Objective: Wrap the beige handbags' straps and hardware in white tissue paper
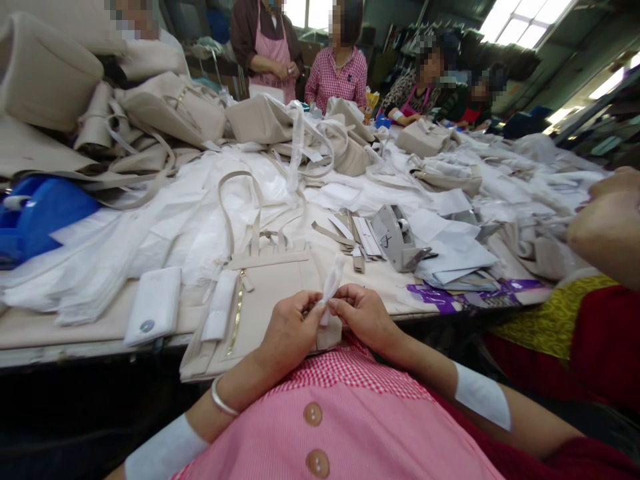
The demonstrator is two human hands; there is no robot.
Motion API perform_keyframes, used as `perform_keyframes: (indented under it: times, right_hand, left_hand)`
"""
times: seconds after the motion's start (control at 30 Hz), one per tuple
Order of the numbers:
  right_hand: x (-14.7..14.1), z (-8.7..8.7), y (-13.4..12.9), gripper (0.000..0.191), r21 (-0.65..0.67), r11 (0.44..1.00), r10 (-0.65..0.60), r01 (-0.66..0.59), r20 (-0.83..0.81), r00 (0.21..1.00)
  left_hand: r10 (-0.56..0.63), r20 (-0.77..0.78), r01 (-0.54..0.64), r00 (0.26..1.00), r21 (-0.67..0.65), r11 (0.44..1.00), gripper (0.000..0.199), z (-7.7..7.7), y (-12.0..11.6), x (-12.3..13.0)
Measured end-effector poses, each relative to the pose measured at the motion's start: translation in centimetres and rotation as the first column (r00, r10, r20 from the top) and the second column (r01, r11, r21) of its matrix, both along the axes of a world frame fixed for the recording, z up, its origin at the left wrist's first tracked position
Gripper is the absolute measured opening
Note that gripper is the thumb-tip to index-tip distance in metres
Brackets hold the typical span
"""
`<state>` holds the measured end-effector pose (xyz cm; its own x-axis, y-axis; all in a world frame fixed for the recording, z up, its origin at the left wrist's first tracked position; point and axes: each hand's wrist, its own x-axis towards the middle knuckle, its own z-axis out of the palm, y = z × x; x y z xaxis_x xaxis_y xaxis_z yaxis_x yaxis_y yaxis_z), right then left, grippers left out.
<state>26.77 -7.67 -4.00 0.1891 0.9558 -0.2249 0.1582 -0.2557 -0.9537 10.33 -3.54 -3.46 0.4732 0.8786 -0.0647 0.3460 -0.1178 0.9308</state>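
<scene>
Both hands meet over the right side of a beige bag [270, 287] lying at the table's front edge. My left hand [295, 327] pinches a strip of thin white wrapping [330, 287] between thumb and fingers. From the other side, my right hand [363, 313] grips the same wrapping, fingertips almost touching those of the left. The wrapping's loose end points up and away from me. On the bag, a gold zipper [237, 313] and a white wrapped piece [220, 305] show left of my hands. Its strap loops up behind it.
A white phone-like device [154, 305] lies left of the bag. Beyond it are beige strips [345, 233], a tape dispenser [395, 237] and white sheets [450, 247]. Beige bags [175, 107] and plastic wrap pile up behind. Another person's arm [607, 227] is at right; several people stand across.
</scene>
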Motion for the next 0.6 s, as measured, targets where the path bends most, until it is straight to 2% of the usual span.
perform_keyframes:
  times: [0.13, 0.2, 0.27, 0.33, 0.47, 0.6]
  right_hand:
    - [0.2, -0.8, 0.2, 0.025, -0.032, 0.999, -0.019, 0.019, 0.009, 1.0]
    - [0.3, -1.1, 0.2, 0.03, -0.066, 0.998, 0.018, -0.023, -0.077, 0.997]
    - [0.5, -1.5, 0.3, 0.034, -0.044, 0.995, 0.076, -0.086, -0.205, 0.976]
    - [0.6, -1.7, 0.4, 0.035, 0.009, 0.994, 0.105, -0.106, -0.266, 0.958]
    - [0.9, -1.9, 0.4, 0.032, 0.118, 0.983, 0.161, -0.143, -0.156, 0.975]
    - [1.2, -2.3, 0.6, 0.03, 0.178, 0.962, 0.227, -0.205, -0.112, 0.967]
  left_hand:
    - [0.015, 0.151, 0.027, 0.988, -0.273, 0.962, 0.025, 0.4, 0.4, -0.2]
    - [0.0, 0.206, 0.073, 0.978, -0.346, 0.936, 0.025, 0.5, 0.6, -0.2]
    - [-0.025, 0.229, 0.114, 0.973, -0.384, 0.916, 0.024, 0.6, 0.7, -0.3]
    - [-0.04, 0.215, 0.125, 0.976, -0.397, 0.909, 0.025, 0.7, 1.0, -0.3]
    - [-0.086, 0.193, 0.158, 0.977, -0.398, 0.904, 0.027, 0.5, 1.3, -0.4]
    - [-0.101, 0.25, 0.211, 0.963, -0.463, 0.861, 0.025, 0.4, 1.5, -0.6]
